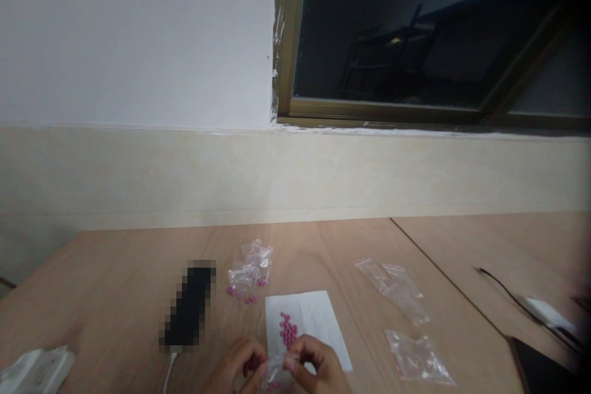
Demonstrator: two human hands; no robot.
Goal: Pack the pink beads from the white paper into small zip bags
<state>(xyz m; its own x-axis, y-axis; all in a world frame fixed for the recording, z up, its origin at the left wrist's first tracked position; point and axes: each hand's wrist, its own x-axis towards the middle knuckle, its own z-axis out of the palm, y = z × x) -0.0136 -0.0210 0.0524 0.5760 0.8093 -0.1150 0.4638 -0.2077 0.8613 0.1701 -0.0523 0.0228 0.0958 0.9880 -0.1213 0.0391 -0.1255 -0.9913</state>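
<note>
Between my two hands, low in the head view, is a small clear zip bag [276, 372] with some pink beads at its bottom. My left hand [240, 364] pinches the bag's left edge. Thumb and fingers of my right hand [317, 362] grip its upper right corner. Just beyond the hands, a heap of pink beads [289, 331] lies on a white sheet of paper [318, 314]. To the left of the paper, filled bags with pink beads [247, 277] lie bunched together.
Flat clear bags [392, 289] lie to the right, with a larger clear bag [420, 358] nearer me. A pixelated dark phone-shaped object [189, 308] has a white cable. A white power strip [39, 371], a dark flat object [545, 366] and a white adapter [547, 314] lie farther out.
</note>
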